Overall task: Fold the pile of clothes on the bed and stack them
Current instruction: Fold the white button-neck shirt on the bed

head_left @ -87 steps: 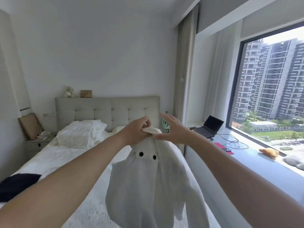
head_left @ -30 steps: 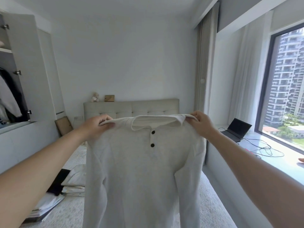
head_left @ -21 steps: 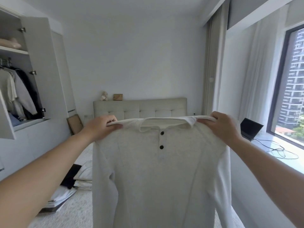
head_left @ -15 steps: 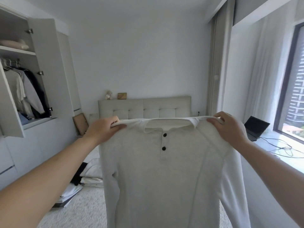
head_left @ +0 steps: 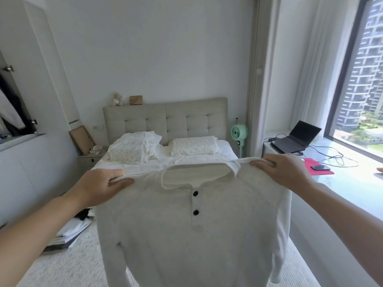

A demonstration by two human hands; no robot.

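Your left hand (head_left: 99, 188) and right hand (head_left: 284, 172) each pinch a shoulder of the white shirt (head_left: 192, 230), letting it hang flat between them above the bed (head_left: 68, 266), probably for folding.

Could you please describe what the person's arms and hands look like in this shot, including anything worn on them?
Both forearms are bare right up to the frame's lower corners, with no sleeve in view. The left hand and right hand wear no gloves, and no rings, watch or bracelets show on the visible fingers and wrists. No markings can be made out.
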